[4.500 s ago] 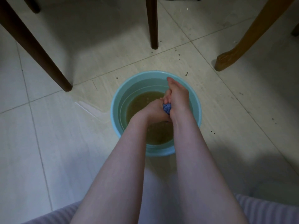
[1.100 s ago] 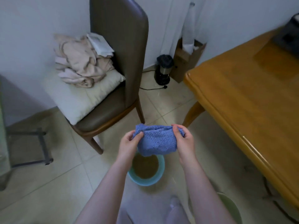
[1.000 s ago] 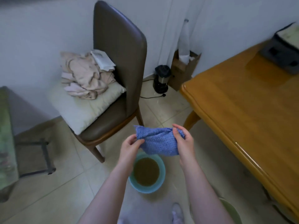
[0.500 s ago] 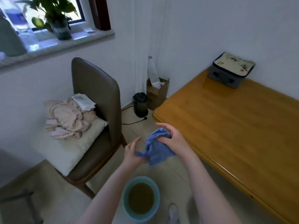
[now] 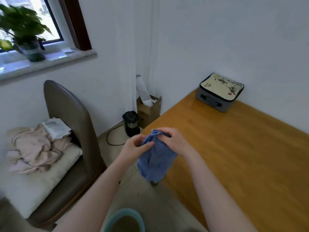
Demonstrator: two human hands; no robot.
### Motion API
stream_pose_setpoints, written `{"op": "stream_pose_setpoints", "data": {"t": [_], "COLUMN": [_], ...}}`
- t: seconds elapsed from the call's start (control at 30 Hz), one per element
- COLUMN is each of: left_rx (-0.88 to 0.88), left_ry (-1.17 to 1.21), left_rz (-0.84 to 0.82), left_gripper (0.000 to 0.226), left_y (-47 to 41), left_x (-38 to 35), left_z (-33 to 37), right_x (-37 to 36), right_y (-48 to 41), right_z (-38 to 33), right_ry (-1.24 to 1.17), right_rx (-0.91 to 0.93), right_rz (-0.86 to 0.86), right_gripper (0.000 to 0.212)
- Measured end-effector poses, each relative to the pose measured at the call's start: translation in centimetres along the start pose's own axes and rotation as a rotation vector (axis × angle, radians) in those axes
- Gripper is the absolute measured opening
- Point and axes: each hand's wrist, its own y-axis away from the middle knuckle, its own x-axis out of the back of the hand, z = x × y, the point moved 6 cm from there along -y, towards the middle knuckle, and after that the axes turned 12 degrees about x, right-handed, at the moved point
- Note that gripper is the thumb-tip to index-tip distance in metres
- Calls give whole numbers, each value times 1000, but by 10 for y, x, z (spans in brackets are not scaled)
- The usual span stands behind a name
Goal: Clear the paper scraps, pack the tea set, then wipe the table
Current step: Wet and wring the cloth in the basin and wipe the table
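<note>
Blue cloth (image 5: 155, 162) hangs clamped in the grip of left hand (image 5: 133, 149) and right hand (image 5: 175, 141) at the worktop (image 5: 242, 156) edge; if sodden, it may drip and streak the wood.

left hand (image 5: 135, 148): left of cloth (image 5: 155, 162), fingers pinching its upper edge | right hand (image 5: 173, 141): above cloth, fingers curled over its top | forearms: bare, extended forward, converging at cloth

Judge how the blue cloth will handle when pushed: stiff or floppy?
Probably floppy: the cloth hangs in loose folds below the left hand and right hand pinching its top. Likely light, since a pinch alone holds it. Its knitted surface may bunch rather than slide.
</note>
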Motion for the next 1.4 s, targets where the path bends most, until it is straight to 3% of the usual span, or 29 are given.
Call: {"op": "stream_pose_setpoints", "data": {"t": [0.03,0.23,0.33,0.4,0.47,0.67,0.77,0.87,0.97,1.07,1.2,1.3,1.4], "left_rx": [-26,-66,-22,18,47,70,103,53,-4,-40,22,71,102], "left_ry": [-16,-26,55,178,218,258,318,211,95,14,174,253,295], "left_rz": [20,47,102,156,201,165,143,135,150,213,320,400,419], "left_gripper": [24,5,36,37,24,19,16,13,25,34,33,32,28], "left_y": [-8,-53,-74,-85,-94,-115,-123,-124,-119,-114,-109,-107,-107], "left_x": [-3,-16,-15,-11,-7,-17,-24,-31,-39,-46,-39,-25,-16], "left_z": [10,50,58,64,69,89,95,98,96,91,81,77,78], "right_x": [8,43,73,91,108,145,144,140,129,116,119,129,133], "right_y": [-5,-31,-37,-40,-41,-43,-45,-47,-45,-43,-46,-48,-45], "right_z": [0,6,15,23,30,38,37,37,43,47,50,44,37], "right_ry": [18,89,239,336,436,509,345,151,-167,-268,-81,224,423], "right_rx": [15,25,-52,-107,-153,-199,-216,-234,-354,-451,-366,-217,-108], "right_rz": [-13,-40,-15,-30,-1,112,158,296,445,473,451,377,327], "right_gripper": [27,34,48,36,7,35,42,35,21,25,30,7,18]}}
